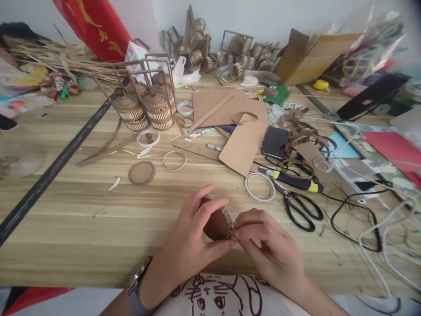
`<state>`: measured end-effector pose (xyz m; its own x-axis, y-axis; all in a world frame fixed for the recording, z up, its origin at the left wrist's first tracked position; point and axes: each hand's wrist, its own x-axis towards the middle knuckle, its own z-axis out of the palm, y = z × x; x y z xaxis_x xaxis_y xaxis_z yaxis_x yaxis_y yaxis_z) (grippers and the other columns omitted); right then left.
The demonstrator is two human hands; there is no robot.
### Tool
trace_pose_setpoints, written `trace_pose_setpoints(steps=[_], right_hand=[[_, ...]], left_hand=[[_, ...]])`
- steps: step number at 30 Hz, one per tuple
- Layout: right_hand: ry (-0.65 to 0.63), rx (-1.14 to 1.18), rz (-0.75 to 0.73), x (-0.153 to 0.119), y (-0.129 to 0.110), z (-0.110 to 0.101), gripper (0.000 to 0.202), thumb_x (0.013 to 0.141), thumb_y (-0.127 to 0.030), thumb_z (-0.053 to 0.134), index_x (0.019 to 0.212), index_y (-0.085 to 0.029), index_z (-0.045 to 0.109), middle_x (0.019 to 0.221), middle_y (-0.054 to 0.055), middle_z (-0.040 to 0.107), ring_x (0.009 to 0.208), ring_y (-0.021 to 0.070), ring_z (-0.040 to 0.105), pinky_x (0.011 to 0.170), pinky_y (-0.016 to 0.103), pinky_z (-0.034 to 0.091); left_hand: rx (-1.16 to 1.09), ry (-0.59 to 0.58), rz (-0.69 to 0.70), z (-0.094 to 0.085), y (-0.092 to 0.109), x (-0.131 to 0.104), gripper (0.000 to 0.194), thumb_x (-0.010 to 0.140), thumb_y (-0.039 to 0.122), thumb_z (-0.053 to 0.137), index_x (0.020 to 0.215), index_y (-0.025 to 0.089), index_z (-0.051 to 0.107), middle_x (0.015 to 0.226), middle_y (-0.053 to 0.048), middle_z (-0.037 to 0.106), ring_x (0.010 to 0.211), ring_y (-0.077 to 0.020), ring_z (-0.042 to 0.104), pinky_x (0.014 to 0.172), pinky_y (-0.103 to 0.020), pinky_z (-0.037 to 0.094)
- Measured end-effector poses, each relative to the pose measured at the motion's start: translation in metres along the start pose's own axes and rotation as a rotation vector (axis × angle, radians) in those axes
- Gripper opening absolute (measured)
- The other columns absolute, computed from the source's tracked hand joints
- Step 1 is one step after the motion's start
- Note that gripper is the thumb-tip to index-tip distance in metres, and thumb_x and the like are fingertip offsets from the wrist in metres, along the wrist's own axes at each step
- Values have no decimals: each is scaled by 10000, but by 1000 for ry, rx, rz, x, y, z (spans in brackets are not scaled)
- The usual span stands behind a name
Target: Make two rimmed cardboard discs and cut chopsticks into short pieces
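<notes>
The left hand [194, 230] holds a round brown disc [215, 223] tilted up, just above the wooden tabletop [88, 228], its fingers spread along the disc and its thumb below. The right hand [271, 243] pinches the ridged rim [226, 216] between thumb and fingers. A steady left grip and small, even pinches would probably keep the ridges from bending. Ahead and left of the hands lies a similar disc [141, 172]; to their right, a tape roll [247, 186] and black scissors [289, 213]. Far ahead stand lidded slatted baskets [158, 109], a cardboard box [301, 66] and a pale wall [217, 13].
</notes>
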<state>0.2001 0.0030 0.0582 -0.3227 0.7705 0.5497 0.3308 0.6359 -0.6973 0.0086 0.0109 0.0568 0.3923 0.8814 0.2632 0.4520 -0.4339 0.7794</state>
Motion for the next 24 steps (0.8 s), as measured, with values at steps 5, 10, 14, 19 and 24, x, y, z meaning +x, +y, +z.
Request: trace_pose_setpoints(steps=[5, 10, 14, 19, 24], right_hand=[[82, -16, -97, -1, -3, 6, 348, 774, 100, 507, 879, -225, 570, 856, 12, 584, 766, 134, 616, 622, 256, 542], [61, -33, -156, 1, -4, 5, 320, 800, 92, 512, 894, -206, 582, 880, 26, 602, 778, 141, 635, 642, 283, 569], [15, -23, -132, 1, -4, 2, 339, 803, 68, 513, 955, -223, 595, 863, 28, 621, 786, 161, 660, 653, 306, 586], [-47, -18, -119, 1, -7, 2, 414, 760, 76, 484, 1038, -205, 606, 887, 52, 642, 821, 167, 661, 689, 303, 587], [-1, -193, 28, -10, -4, -18, 346, 835, -14, 479, 1079, -226, 602, 986, 67, 681, 919, 180, 676, 760, 301, 579]], left_hand=[[27, 61, 55, -1, 2, -1, 546, 800, 164, 690, 1283, 261, 455, 1452, -124, 386, 1343, -260, 415, 1086, -411, 408], [35, 71, 78, -3, 1, -2, 531, 813, 179, 681, 1281, 270, 448, 1455, -121, 375, 1343, -258, 412, 1079, -407, 412], [38, 76, 77, -5, 0, -4, 527, 811, 195, 693, 1269, 279, 446, 1453, -118, 377, 1335, -259, 420, 1080, -403, 409], [14, 82, 23, -6, -2, -5, 553, 803, 170, 678, 1279, 314, 437, 1468, -94, 379, 1347, -270, 418, 1064, -405, 426], [-32, -14, -56, -1, -6, -2, 542, 803, 191, 667, 1274, 341, 444, 1478, -78, 390, 1348, -296, 426, 1038, -446, 449]])
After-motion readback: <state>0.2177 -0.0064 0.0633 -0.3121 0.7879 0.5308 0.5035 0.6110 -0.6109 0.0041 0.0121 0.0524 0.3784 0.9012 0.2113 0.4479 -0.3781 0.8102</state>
